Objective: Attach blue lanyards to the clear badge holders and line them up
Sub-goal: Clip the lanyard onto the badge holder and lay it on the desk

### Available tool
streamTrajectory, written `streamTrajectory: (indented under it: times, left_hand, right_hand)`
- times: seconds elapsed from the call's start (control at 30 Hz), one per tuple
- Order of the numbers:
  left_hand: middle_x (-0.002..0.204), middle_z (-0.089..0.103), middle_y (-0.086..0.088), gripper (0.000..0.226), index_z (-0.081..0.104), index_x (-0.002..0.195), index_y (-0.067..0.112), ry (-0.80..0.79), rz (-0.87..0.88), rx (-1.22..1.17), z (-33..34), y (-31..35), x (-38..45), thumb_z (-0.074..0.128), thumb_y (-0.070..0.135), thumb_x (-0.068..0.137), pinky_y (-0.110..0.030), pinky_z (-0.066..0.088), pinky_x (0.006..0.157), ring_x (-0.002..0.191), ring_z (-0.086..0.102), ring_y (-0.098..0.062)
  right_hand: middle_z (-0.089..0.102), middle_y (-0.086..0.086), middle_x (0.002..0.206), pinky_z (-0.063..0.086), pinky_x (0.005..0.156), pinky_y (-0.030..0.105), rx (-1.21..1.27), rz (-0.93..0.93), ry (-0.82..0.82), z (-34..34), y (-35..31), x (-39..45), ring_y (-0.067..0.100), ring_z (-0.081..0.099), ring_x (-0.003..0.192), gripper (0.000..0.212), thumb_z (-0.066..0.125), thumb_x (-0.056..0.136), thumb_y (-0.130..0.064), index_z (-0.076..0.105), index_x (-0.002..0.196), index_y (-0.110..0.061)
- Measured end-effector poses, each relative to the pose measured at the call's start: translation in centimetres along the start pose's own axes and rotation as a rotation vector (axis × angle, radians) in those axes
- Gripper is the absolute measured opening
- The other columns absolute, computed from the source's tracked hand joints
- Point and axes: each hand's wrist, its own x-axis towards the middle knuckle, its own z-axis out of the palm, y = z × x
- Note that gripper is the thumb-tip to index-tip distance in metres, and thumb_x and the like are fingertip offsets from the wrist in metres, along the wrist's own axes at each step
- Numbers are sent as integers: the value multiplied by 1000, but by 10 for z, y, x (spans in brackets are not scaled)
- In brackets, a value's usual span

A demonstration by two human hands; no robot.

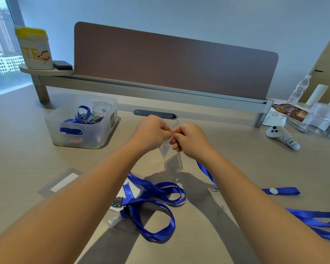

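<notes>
Hold the clear plastic badge holder (167,149) above the desk centre, left hand (152,130) and right hand (189,139) pinching its top; keep its slot steady, feeding the blue ribbon lanyard (206,172) clip squarely

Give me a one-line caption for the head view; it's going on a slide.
Both hands, left and right, pinch a clear badge holder above loose blue lanyards on the desk.

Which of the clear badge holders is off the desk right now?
The badge holder pinched between left hand and right hand; the other holder lies flat at left.
</notes>
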Motion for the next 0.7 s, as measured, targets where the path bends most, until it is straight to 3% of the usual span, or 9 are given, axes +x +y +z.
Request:
streamTrajectory:
  times: [0.07,0.2,0.33,0.4,0.47,0.53,0.6,0.7]
  left_hand:
    - [100,68,-17,25,67,105,4,16,5,0,1,0,0,53,17,89,-25,43,70,76,53,-18]
    - [103,68,-15,25,66,104,4,65,44,30,3,-1,-1,52,18,89,-24,43,73,80,52,-15]
    - [88,60,-8,23,64,100,4,101,79,10,2,-1,0,52,21,89,-26,42,75,80,50,-15]
    - [84,56,-5,18,60,94,6,65,41,-117,0,-1,1,53,22,89,-31,45,76,81,51,-17]
    - [83,56,-8,20,54,86,8,-27,-88,-395,-1,-7,1,52,28,89,-34,48,76,81,53,-19]
    - [82,54,-7,36,51,80,10,-112,-308,-614,1,-17,-1,42,43,90,-30,45,70,77,52,-19]
    - [75,52,-6,53,51,72,10,-227,-557,-677,2,-28,-7,28,55,90,-25,41,62,67,47,-16]
    - [65,53,-5,66,56,75,6,-512,-719,-826,10,-37,-15,20,60,89,-20,40,50,55,45,-12]
  right_hand:
    - [56,5,82,47,73,26,-7,-12,0,0,1,0,4,48,59,26,41,96,-13,60,107,2]
    - [54,-1,75,44,61,17,13,-37,8,0,0,-2,3,47,59,25,40,96,-12,59,107,1]
    - [54,5,86,39,56,11,19,-93,29,-5,0,-1,3,46,60,25,37,96,-9,58,107,1]
    - [55,4,84,39,55,9,56,-92,44,-8,1,1,3,46,61,26,37,96,-8,58,107,1]
    - [54,-2,75,41,49,4,130,-65,55,-11,1,4,3,46,62,24,37,96,-6,59,105,1]
    - [51,-6,70,39,44,-1,264,-26,61,-16,-1,8,4,46,63,24,39,95,-2,61,90,-5]
    - [51,-6,69,39,44,-1,358,-5,59,-22,-1,11,5,45,63,29,40,94,0,57,74,-13]
    - [50,-4,67,39,47,0,413,-7,46,-24,-2,11,4,43,61,25,42,93,1,56,75,-10]
